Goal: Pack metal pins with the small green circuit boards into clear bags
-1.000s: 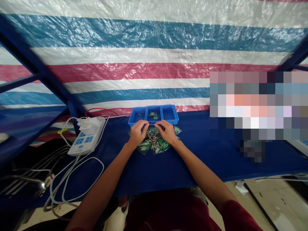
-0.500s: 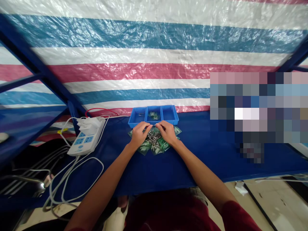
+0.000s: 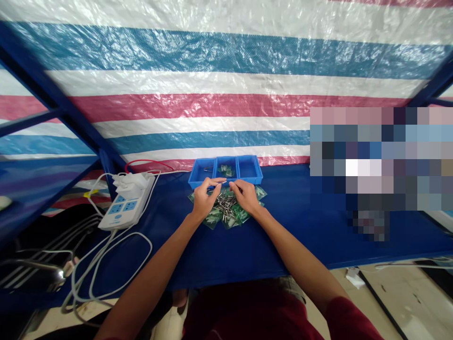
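Note:
My left hand (image 3: 204, 197) is closed in a pinch on a thin metal rod (image 3: 221, 182), index finger stretched along it. Opposite it, my right hand (image 3: 245, 194) has thumb and index finger pressed together; whatever lies between them is too small to make out. The fingertips of both hands are close together but apart. Under and between the hands lies a pile of short metal rods (image 3: 225, 202), perhaps screws or pins. Small greenish clear plastic bags (image 3: 231, 220) lie around and beneath this pile.
Behind my hands stands a blue three-compartment tray (image 3: 249, 166); its middle compartment holds small greenish bags (image 3: 225, 170), its left one a thin metal item. A white power strip (image 3: 122, 208) with cables lies left on the blue table (image 3: 226, 255). A blurred-out area covers the right.
My hands have drawn slightly apart. The left index finger has straightened over the thin rod, which earlier spanned the gap between both hands' fingertips.

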Tool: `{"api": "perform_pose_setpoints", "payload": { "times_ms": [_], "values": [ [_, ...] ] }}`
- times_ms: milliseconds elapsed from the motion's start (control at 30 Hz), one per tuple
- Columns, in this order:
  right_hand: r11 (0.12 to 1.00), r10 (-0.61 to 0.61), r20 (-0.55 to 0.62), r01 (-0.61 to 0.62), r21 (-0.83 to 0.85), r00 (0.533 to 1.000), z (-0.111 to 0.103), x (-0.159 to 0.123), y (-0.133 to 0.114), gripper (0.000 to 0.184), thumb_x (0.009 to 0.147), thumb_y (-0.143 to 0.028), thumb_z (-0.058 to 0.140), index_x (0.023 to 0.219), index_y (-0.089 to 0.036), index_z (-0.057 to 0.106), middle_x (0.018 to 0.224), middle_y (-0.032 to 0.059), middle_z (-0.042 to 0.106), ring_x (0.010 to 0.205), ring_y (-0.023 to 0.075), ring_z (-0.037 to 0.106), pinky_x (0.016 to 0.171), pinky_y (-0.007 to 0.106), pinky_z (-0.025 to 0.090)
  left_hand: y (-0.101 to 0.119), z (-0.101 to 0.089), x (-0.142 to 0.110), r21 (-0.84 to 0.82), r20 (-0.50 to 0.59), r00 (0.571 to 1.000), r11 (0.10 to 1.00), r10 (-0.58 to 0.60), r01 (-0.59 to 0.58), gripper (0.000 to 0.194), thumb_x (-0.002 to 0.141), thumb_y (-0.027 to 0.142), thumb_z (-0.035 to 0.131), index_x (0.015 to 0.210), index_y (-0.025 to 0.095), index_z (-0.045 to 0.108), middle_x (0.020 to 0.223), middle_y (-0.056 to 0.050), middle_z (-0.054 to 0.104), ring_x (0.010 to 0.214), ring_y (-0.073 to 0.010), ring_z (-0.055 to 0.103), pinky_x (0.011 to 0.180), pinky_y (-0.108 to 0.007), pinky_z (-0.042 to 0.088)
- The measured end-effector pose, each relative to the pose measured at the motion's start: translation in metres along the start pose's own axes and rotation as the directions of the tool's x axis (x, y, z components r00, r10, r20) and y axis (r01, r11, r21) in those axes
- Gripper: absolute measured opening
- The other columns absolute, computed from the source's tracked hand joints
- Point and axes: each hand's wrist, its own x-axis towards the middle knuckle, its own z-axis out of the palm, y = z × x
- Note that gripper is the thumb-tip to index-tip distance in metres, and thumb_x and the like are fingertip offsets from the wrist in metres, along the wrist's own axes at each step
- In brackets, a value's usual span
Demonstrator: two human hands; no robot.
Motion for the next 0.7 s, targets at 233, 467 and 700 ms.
{"api": "perform_pose_setpoints", "payload": {
  "times_ms": [233, 467, 700],
  "values": [
    [1.0, 0.005, -0.023, -0.004, 0.007, 1.0, -0.0002, 0.0, -0.0003, 0.052, 0.098, -0.052, 0.033, 0.067, -0.02, 0.06, 0.066, 0.0033, 0.061, 0.061, 0.0161, 0.054, 0.064, 0.028, 0.041, 0.0016, -0.0005, -0.0007, 0.13, -0.04, 0.998, 0.991, 0.041, -0.035, 0.018, 0.095, 0.033, 0.049, 0.092, 0.018, 0.06, 0.085, -0.004, 0.072, 0.081, -0.0154, 0.068, 0.078, -0.029, 0.054],
    [1.0, 0.017, -0.036, -0.018, -0.011, 0.999, -0.0015, 0.0003, -0.0006, 0.053, 0.098, -0.052, 0.032, 0.068, -0.019, 0.062, 0.066, 0.0033, 0.061, 0.061, 0.0162, 0.053, 0.063, 0.028, 0.04, -0.0045, 0.0003, 0.0008, 0.204, 0.036, 0.979, 0.958, 0.199, -0.202, 0.022, 0.092, 0.037, 0.056, 0.094, 0.02, 0.07, 0.082, -0.004, 0.071, 0.074, -0.0156, 0.065, 0.072, -0.029, 0.052],
    [1.0, 0.014, -0.049, -0.015, -0.021, 0.999, -0.0014, 0.0004, -0.0007, 0.053, 0.098, -0.052, 0.032, 0.067, -0.02, 0.06, 0.065, 0.0032, 0.06, 0.06, 0.0158, 0.053, 0.062, 0.028, 0.039, -0.008, 0.002, -0.0005, 0.219, -0.077, 0.99, 0.971, 0.116, -0.097, 0.029, 0.085, 0.045, 0.063, 0.075, 0.019, 0.063, 0.069, 0.0, 0.067, 0.058, -0.0109, 0.058, 0.06, -0.024, 0.049]
  ]
}}
